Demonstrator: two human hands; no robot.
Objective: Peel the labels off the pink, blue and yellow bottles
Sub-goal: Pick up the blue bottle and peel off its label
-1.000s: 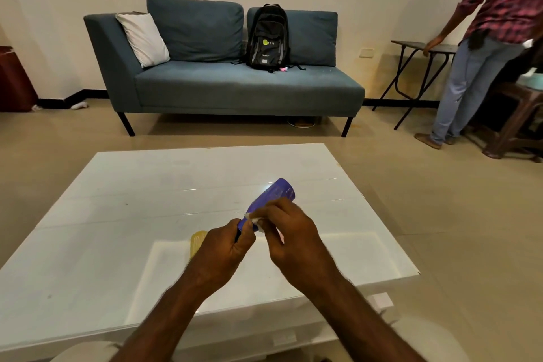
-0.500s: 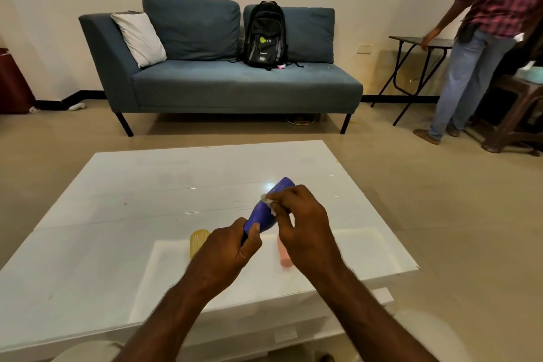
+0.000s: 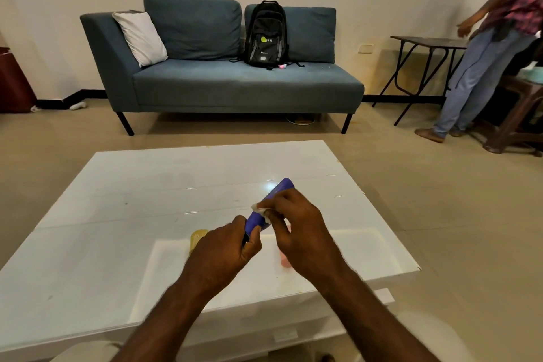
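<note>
I hold the blue bottle [image 3: 269, 206] tilted above the white table [image 3: 123, 214], its far end pointing up and away. My left hand [image 3: 224, 253] grips its near end. My right hand [image 3: 296, 229] pinches a crumpled white piece of label [image 3: 260, 209] at the bottle's side. The yellow bottle [image 3: 197, 239] lies on the table just left of my left hand, mostly hidden by it. The pink bottle [image 3: 284, 260] lies under my right hand, only a small part showing.
A blue sofa [image 3: 235, 82] with a black backpack [image 3: 266, 35] stands across the floor beyond the table. A person [image 3: 484, 47] stands at the far right by a dark folding table [image 3: 426, 44] and a brown chair [image 3: 517, 114].
My right hand slid from the bottle's near end up along its side with the white label piece. The bottle tilted more upright. The pink bottle came into view beneath my right hand.
</note>
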